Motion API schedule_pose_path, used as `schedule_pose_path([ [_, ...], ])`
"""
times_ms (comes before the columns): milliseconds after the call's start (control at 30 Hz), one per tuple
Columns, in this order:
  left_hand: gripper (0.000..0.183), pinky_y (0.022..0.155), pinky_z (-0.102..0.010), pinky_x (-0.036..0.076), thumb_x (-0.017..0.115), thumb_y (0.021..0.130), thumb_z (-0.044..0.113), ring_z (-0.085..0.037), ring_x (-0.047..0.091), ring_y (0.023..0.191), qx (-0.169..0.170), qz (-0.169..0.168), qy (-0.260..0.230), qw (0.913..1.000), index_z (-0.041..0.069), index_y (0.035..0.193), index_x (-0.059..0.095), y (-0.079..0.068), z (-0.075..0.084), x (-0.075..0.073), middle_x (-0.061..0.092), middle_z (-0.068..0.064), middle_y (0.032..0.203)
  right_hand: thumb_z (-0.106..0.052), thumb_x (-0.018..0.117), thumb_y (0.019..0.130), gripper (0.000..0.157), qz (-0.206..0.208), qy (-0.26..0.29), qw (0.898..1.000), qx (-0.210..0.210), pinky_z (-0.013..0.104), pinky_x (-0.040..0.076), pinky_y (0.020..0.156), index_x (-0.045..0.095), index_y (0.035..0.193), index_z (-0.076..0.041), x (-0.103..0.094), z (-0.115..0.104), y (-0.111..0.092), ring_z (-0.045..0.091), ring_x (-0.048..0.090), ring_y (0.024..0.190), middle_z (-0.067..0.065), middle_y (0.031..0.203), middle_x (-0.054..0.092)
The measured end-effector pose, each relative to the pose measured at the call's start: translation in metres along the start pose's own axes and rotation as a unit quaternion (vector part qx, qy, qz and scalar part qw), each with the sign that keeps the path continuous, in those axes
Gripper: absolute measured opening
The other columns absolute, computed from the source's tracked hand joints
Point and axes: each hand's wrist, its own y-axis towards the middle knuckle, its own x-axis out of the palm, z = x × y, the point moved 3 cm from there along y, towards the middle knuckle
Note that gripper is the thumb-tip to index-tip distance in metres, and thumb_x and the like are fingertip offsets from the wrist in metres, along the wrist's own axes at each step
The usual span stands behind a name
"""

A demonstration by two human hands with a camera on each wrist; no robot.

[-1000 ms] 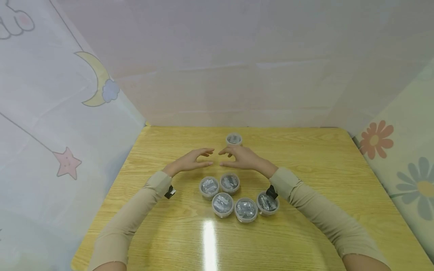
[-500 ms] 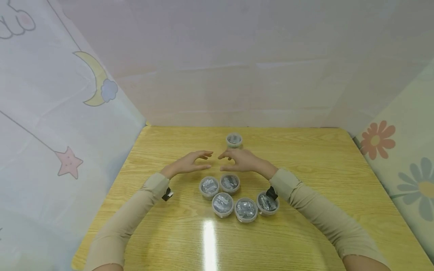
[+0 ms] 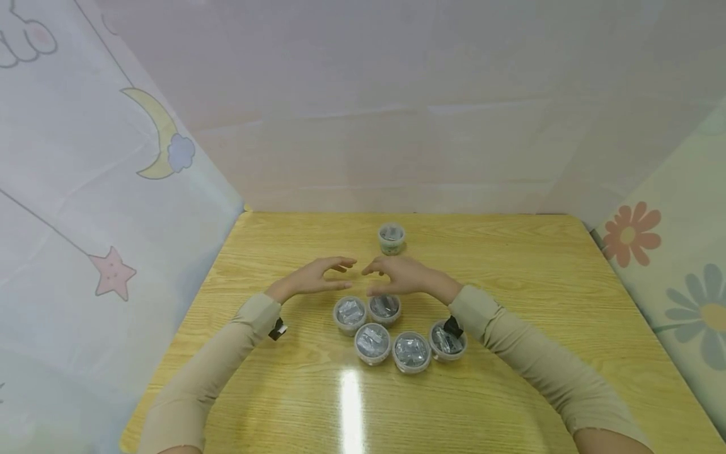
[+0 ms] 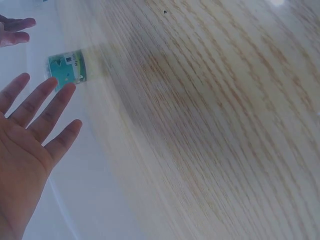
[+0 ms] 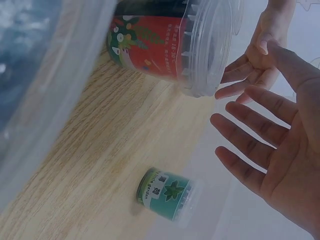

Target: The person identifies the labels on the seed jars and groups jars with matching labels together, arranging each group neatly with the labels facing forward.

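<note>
My left hand hovers over the table with fingers spread and relaxed, holding nothing. Facing it, my right hand has its fingers loosely bent, with a small gap between the two hands. Beyond them stands a lidded plastic tub; its teal label shows in the right wrist view on the teal-labelled tub. Below the hands, several similar tubs form a cluster, including the upper right tub, whose far rim my right hand partly covers, and the left tub. One red-labelled tub appears in the right wrist view.
Nearer the person, more of the cluster's tubs stand close together: a lower left tub, a middle tub and a right tub under the right wrist. The wooden table ends at printed cloth walls.
Both hands have drawn back slightly towards the person. The far tub, partly covered by the right hand before, now shows fully. The tubs have not moved.
</note>
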Motion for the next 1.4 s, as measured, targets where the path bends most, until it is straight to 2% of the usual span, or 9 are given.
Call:
schedule_pose_path([
  [133,0.069,0.098,-0.046,0.043,0.058,0.085,0.054,-0.017,0.049,0.121,-0.004,-0.003,0.002,1.0000,0.020,0.141,0.037,-0.003,0.000,0.000,0.044,0.002,0.140,-0.048,0.059,0.088,0.057,-0.010,0.000,1.000,0.000,0.039,0.053,0.080,0.055,0.129,-0.009,0.002,-0.001,0.002,0.027,0.061,0.103,0.010,0.125,0.057],
  [367,0.069,0.099,-0.047,0.042,0.059,0.086,0.052,-0.020,0.049,0.121,0.012,-0.016,-0.003,0.9998,0.015,0.140,0.039,-0.007,0.000,0.002,0.044,0.001,0.140,-0.048,0.058,0.088,0.056,-0.002,-0.010,1.000,-0.020,0.037,0.054,0.076,0.056,0.127,-0.009,0.006,-0.003,0.005,0.026,0.062,0.100,0.009,0.121,0.059],
  [533,0.072,0.096,-0.046,0.045,0.065,0.083,0.049,-0.021,0.054,0.115,0.015,-0.029,-0.016,0.9993,0.015,0.140,0.039,-0.011,0.000,0.004,0.044,-0.002,0.140,-0.047,0.059,0.088,0.056,-0.011,0.002,1.000,-0.022,0.039,0.053,0.078,0.055,0.128,-0.008,0.009,-0.004,0.005,0.028,0.061,0.100,0.011,0.122,0.058],
  [800,0.079,0.093,-0.039,0.047,0.069,0.077,0.053,-0.018,0.054,0.113,-0.008,-0.050,-0.022,0.9985,0.018,0.141,0.038,-0.015,-0.001,0.007,0.047,0.001,0.137,-0.048,0.058,0.088,0.057,-0.021,0.000,0.999,-0.027,0.040,0.053,0.081,0.056,0.127,-0.008,0.012,-0.006,0.005,0.028,0.061,0.102,0.011,0.121,0.060],
  [1033,0.077,0.091,-0.035,0.049,0.070,0.075,0.053,-0.016,0.056,0.111,-0.010,-0.060,-0.018,0.9980,0.020,0.139,0.041,-0.017,0.001,0.009,0.049,0.002,0.135,-0.051,0.058,0.086,0.058,-0.030,-0.014,0.999,-0.018,0.038,0.052,0.083,0.056,0.128,-0.010,0.016,-0.007,0.007,0.025,0.060,0.106,0.008,0.122,0.060],
  [1400,0.078,0.091,-0.031,0.048,0.073,0.071,0.054,-0.014,0.056,0.108,-0.021,-0.078,-0.011,0.9967,0.021,0.136,0.045,-0.021,0.003,0.013,0.050,0.005,0.134,-0.046,0.062,0.086,0.054,-0.039,-0.016,0.999,-0.016,0.035,0.052,0.083,0.057,0.126,-0.010,0.021,-0.013,0.007,0.021,0.060,0.105,0.006,0.122,0.060],
])
